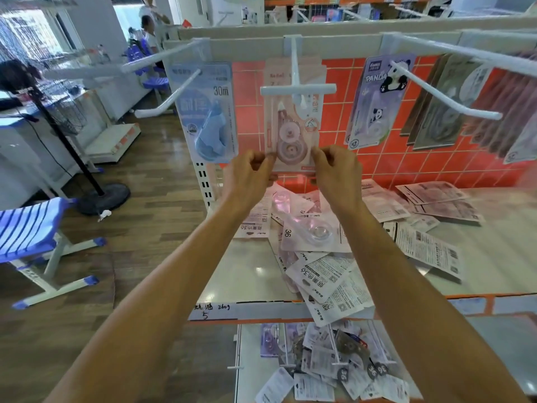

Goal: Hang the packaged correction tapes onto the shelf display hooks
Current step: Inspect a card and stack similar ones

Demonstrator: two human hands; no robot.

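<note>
Two hands held one pink correction tape package (pixel 290 132) by its bottom corners. The left hand (pixel 250 170) pinched the lower left corner between thumb and curled fingers, and the right hand (pixel 338 167) pinched the lower right corner in the same way. The package stood upright above and between the hands, its upper part behind the crossbar of the white centre hook (pixel 297 82); whether its hole sat on the hook could not be told. Just up and left of the left hand hung a blue package (pixel 207 112). Up to the right of the right hand hung a panda package (pixel 374 103). Both hung before the orange tiled back panel (pixel 406 158). Below the hands and forearms, a loose pile of packages (pixel 319 271) lay scattered on the shelf (pixel 250 274). More lay on the lower shelf (pixel 252 373), nearer the person.
</note>
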